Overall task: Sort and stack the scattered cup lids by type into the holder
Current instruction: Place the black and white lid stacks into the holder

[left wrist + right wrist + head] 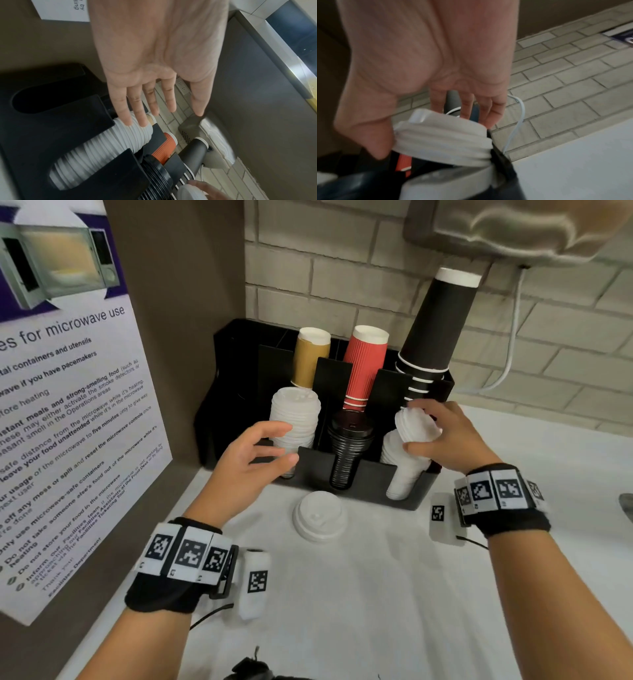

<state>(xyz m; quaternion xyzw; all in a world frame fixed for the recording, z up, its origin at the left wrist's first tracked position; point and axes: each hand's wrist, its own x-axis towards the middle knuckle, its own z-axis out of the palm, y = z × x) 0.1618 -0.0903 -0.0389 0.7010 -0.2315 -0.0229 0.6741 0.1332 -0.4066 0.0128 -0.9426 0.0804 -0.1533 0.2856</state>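
The black holder (363,484) stands at the back of the white tabletop (394,594), against the brick wall, and serves as the landmark here. Its front row has three slots: a tilted stack of white lids (294,422) in the left one, black lids (347,450) in the middle, and a second white stack (404,467) in the right. The right hand (445,436) is at the right slot, thumb and fingers curled round a small bunch of white lids (443,140) held just above that stack, their flat faces tilted toward the person in line with the stack's lean. The left hand (246,467) hovers in front of the left slot with fingers spread and nothing in it; the left wrist view shows its fingertips (128,120) close to the left stack, though contact cannot be confirmed. One loose white lid (320,517) lies dome-up on the tabletop just in front of the holder, below the middle slot, between the two hands. It sits slightly nearer the free left hand, which looks better placed to pick it up by reaching down and toward the person, while the right hand probably seats its bunch first.
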